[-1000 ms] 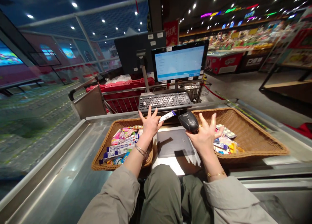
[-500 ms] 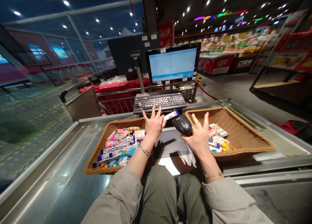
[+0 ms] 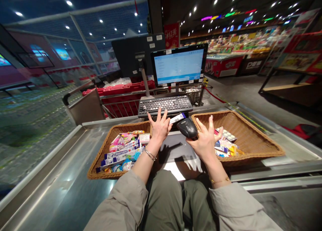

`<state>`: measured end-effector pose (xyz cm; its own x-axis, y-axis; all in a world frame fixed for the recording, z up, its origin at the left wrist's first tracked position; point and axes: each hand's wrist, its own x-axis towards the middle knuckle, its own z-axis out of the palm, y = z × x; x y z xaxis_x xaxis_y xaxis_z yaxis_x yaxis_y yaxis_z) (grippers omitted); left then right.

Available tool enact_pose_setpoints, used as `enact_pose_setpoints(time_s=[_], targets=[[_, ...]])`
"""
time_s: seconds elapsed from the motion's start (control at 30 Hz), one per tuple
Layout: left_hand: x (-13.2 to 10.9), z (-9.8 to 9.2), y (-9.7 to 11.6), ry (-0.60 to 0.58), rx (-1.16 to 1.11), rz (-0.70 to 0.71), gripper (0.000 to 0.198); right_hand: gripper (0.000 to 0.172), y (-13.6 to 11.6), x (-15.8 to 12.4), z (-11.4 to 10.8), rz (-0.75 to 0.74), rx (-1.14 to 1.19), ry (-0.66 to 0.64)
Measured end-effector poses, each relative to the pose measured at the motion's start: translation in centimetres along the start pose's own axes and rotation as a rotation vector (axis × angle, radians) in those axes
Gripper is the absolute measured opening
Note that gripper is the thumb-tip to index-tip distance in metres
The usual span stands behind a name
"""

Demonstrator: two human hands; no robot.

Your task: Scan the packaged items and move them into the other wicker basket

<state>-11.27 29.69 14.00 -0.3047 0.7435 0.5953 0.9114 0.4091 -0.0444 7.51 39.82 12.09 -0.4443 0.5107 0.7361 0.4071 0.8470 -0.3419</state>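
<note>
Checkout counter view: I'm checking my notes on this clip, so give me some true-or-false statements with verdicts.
1. A black handheld barcode scanner is beside the right hand. True.
2. The monitor is dark. False: its screen is lit.
3. The keyboard lies on the person's lap. False: it lies beyond the hands.
4. The left hand has a bracelet at its wrist. True.
5. Packets lie only in the right wicker basket. False: the left wicker basket holds them too.
</note>
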Motion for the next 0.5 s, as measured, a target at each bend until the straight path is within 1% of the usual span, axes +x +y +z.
enact_pose_setpoints(time_s=[0.23, 0.4, 0.5], targets=[[0.3, 0.1, 0.3, 0.010, -0.004, 0.011, 0.023, 0.012, 0.1, 0.1, -0.2, 0.006, 0.040, 0.009], [0.7, -0.3, 0.9, 0.003, -0.018, 0.014, 0.023, 0.017, 0.4, 0.1, -0.4, 0.012, 0.030, 0.011], [0.9, -0.5, 1.2, -0.003, -0.031, 0.006, 0.023, 0.016, 0.8, 0.1, -0.6, 0.017, 0.028, 0.009]])
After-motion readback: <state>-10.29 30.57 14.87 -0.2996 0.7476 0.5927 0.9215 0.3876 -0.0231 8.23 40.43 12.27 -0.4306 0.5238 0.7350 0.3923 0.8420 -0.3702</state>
